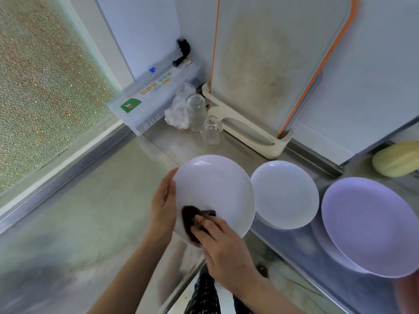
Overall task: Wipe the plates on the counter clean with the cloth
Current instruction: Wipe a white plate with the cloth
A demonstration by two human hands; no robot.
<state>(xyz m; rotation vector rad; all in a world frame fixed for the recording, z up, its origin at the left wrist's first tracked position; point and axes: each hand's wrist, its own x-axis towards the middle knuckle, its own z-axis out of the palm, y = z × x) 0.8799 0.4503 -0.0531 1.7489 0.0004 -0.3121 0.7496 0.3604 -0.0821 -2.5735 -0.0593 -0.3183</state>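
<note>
A white plate (217, 186) is held tilted above the steel counter (113, 200). My left hand (164, 205) grips its left rim. My right hand (224, 248) presses a dark brown cloth (190, 220) against the plate's lower left face. Two other plates lie on the counter to the right: a white one (284, 193) beside the held plate, and a pale lilac one (371, 225) that juts over the counter's front edge.
Two upturned glasses (212, 130) and a crumpled plastic bag (179, 109) stand behind the plates. A cutting board (272, 64) in a cream holder leans on the back wall. A cling-film box (154, 96) sits at the back left, a yellow sponge (396, 158) far right.
</note>
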